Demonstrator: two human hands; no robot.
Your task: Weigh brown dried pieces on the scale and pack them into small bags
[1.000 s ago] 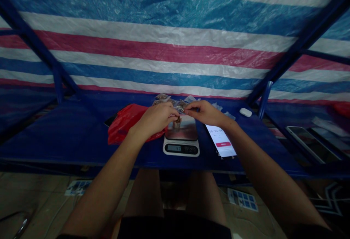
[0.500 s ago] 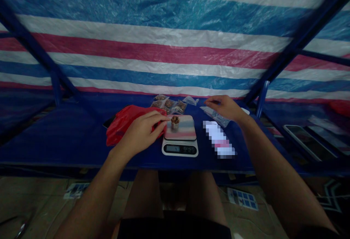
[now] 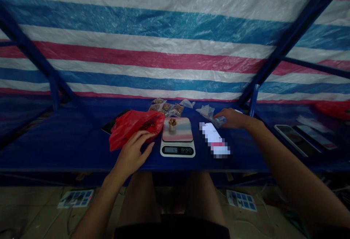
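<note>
My left hand (image 3: 132,151) is open, thumb apart from the fingers, beside the mouth of a red plastic bag (image 3: 125,127). Dark brown bits show inside that bag. Just right of it stands a white kitchen scale (image 3: 178,150) with a lit display. On its plate sits a small cup (image 3: 172,126) heaped with brown dried pieces. My right hand (image 3: 231,118) is closed on a clear plastic bag (image 3: 206,111) at the right, its fingertips partly hidden. Several filled clear bags (image 3: 175,110) lie behind the scale.
A phone with a lit, pixelated screen (image 3: 214,140) lies right of the scale. Another clear bag (image 3: 187,103) is near the striped tarp (image 3: 169,62). Blue metal posts (image 3: 254,98) flank the bench. Two phone-like devices (image 3: 298,140) lie at far right.
My left hand has drawn back from the cup toward me and opened beside the red bag. My right hand has lowered onto the clear plastic bags and gripped one, which now stands bunched up.
</note>
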